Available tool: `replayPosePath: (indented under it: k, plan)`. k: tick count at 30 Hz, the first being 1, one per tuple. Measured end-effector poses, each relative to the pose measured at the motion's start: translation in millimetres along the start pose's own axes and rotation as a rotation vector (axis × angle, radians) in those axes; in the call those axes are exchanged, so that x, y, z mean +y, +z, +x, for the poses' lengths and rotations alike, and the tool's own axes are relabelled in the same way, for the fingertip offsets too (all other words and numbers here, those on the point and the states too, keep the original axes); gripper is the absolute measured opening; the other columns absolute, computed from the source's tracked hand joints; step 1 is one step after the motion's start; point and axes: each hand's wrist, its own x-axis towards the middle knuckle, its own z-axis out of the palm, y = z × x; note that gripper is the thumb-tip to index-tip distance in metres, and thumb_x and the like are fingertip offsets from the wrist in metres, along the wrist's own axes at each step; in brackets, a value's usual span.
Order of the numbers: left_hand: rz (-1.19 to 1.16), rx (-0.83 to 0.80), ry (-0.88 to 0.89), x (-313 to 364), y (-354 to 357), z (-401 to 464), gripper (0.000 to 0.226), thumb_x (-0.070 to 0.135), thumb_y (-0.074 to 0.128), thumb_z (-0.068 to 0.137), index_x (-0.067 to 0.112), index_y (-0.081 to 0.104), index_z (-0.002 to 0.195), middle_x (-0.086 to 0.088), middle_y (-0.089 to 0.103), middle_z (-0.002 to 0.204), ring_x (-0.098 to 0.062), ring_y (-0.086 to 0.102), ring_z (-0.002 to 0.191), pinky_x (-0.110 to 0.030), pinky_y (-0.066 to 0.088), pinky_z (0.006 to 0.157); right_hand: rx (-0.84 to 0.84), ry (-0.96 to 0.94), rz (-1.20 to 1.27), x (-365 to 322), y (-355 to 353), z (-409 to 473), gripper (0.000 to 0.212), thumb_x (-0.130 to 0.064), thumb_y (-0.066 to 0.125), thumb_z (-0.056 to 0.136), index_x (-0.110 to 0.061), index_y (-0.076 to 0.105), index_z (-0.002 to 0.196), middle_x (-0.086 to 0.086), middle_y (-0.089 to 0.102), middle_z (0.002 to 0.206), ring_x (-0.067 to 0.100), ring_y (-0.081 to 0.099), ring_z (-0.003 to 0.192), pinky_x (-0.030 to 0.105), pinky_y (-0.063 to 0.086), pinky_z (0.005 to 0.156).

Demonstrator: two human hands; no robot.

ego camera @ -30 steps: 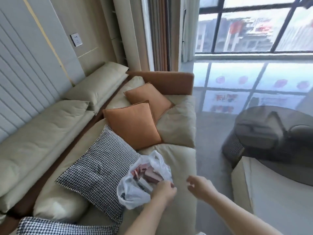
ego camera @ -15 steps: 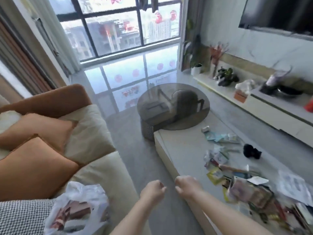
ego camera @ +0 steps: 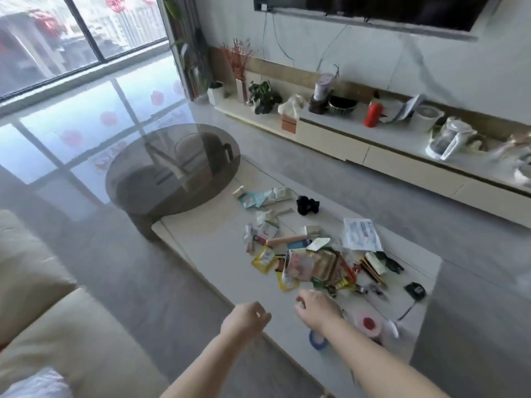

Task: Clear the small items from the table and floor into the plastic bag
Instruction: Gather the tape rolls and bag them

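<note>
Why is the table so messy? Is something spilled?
Nothing wet shows. A jumble of small packets lies heaped and crooked on the white table, with a black scrunchie off alone. Both hands, left and right, hover empty.

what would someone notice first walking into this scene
The eye lands first on the heap of small packets and wrappers scattered across the low white table, with a black scrunchie-like item beyond it. Both hands reach toward that pile from the near edge, the left hand loosely curled and empty, the right hand nearest the clutter. Behind the table's far end stands a round smoked-glass side table.
</note>
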Motion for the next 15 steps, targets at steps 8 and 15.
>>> replayPosePath:
  k: [8,15]
  plan:
    - [0.042,-0.103,0.019,91,75,16,0.033,0.049,0.048,0.089,0.027,0.063,0.109,0.003,0.065,0.113,-0.016,0.062,0.100,-0.028,0.052,0.085,0.013,0.125,0.051,124,-17,-16,0.031,-0.034,0.042,0.093,-0.022,0.056,0.118,0.002,0.059,0.124,0.024,0.056,0.110,0.030,0.044,0.086]
    - [0.121,-0.215,0.041,139,137,35,0.031,0.033,0.043,0.094,0.015,0.065,0.108,-0.007,0.067,0.110,-0.026,0.062,0.103,-0.029,0.049,0.081,0.038,0.290,0.167,218,-2,-19,0.026,-0.034,0.046,0.093,-0.020,0.060,0.110,0.004,0.063,0.111,0.024,0.059,0.102,0.029,0.046,0.080]
